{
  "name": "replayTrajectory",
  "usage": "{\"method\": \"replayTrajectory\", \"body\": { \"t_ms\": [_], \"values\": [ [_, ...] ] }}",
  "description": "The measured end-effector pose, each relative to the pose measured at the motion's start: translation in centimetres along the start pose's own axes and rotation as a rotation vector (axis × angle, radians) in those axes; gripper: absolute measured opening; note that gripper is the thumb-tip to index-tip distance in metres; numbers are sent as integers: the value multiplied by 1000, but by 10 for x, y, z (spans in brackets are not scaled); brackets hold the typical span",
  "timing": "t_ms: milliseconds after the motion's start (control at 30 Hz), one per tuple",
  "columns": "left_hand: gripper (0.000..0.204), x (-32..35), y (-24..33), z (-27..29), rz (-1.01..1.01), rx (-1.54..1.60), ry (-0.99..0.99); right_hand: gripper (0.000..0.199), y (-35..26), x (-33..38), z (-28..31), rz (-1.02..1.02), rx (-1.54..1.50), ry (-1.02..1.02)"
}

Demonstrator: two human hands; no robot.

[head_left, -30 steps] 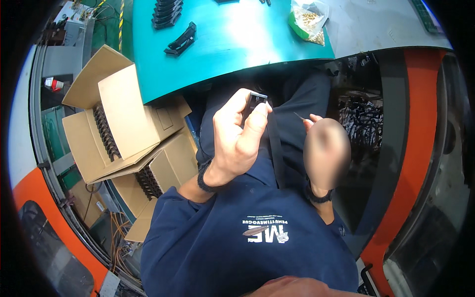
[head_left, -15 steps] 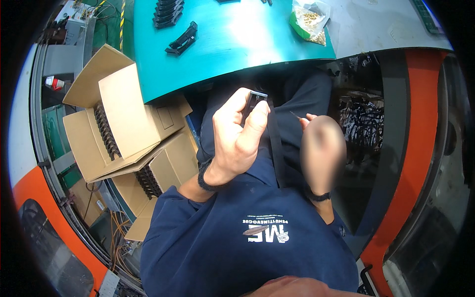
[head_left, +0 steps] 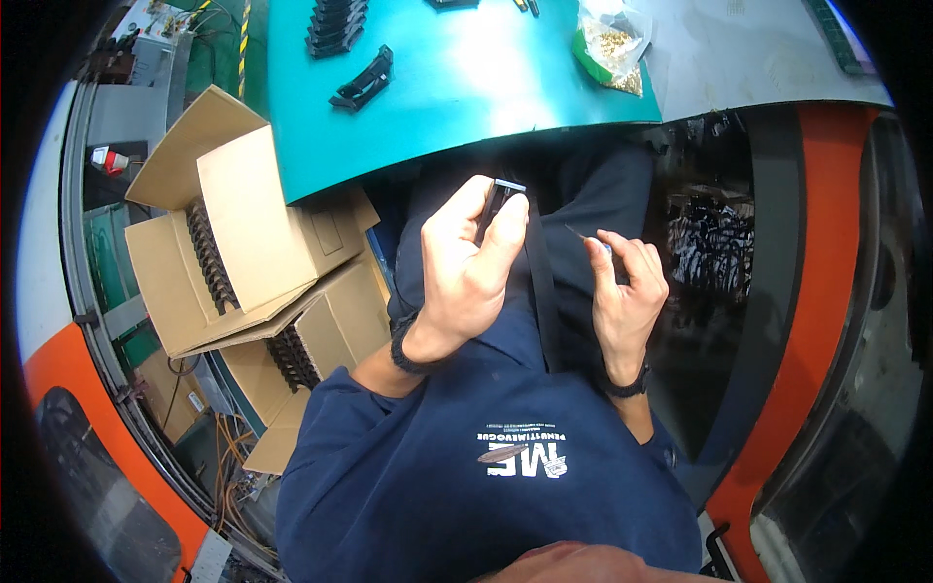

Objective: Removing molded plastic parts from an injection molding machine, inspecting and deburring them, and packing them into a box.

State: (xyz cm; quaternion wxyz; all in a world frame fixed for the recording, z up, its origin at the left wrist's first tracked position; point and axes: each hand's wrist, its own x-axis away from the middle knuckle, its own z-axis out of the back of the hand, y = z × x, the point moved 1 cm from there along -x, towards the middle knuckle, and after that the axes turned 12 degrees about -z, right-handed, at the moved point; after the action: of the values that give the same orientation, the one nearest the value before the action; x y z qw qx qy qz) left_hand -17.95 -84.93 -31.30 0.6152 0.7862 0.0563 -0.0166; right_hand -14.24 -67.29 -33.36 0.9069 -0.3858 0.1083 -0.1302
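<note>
My left hand (head_left: 465,267) is closed around a small black plastic part (head_left: 497,201), held upright above my lap with its pale-edged end showing between thumb and fingers. The rest of that part is hidden in the palm. To its right, my right hand (head_left: 627,301) pinches a thin pointed tool (head_left: 574,231) between thumb and forefinger; a bit of blue shows at the fingertips. The tool's tip points toward the left hand, apart from the black part. On the teal mat (head_left: 437,117) lie a curved black part (head_left: 363,80) and a stacked row of similar parts (head_left: 336,27).
A clear and green bag (head_left: 612,44) of small brass-coloured pieces lies open at the mat's right side. Open cardboard boxes (head_left: 255,219) holding rows of dark parts stand at the left. A grey tabletop (head_left: 748,53) adjoins the mat; an orange frame (head_left: 821,243) rises at the right.
My right hand, blurred before, now shows clearly, and the tool has shifted slightly left. My left hand keeps its hold on the black part almost unmoved.
</note>
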Motion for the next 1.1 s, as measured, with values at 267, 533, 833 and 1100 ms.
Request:
{"method": "replayTrajectory", "body": {
  "t_ms": [267,533,833,1100],
  "values": [
    [30,-117,-96,37,-490,-879,-145,17,3,-1,5,-88,-63,-25],
    [31,-243,-146,54,-579,-1440,-346,16,21,6,13,-190,-71,-23],
    [31,-246,-128,68,-840,-1470,-93,17,31,4,7,-201,-88,-78],
    [14,-247,-138,83,-672,-1468,-249,19,19,4,-4,-177,-93,-156]
  ]
}}
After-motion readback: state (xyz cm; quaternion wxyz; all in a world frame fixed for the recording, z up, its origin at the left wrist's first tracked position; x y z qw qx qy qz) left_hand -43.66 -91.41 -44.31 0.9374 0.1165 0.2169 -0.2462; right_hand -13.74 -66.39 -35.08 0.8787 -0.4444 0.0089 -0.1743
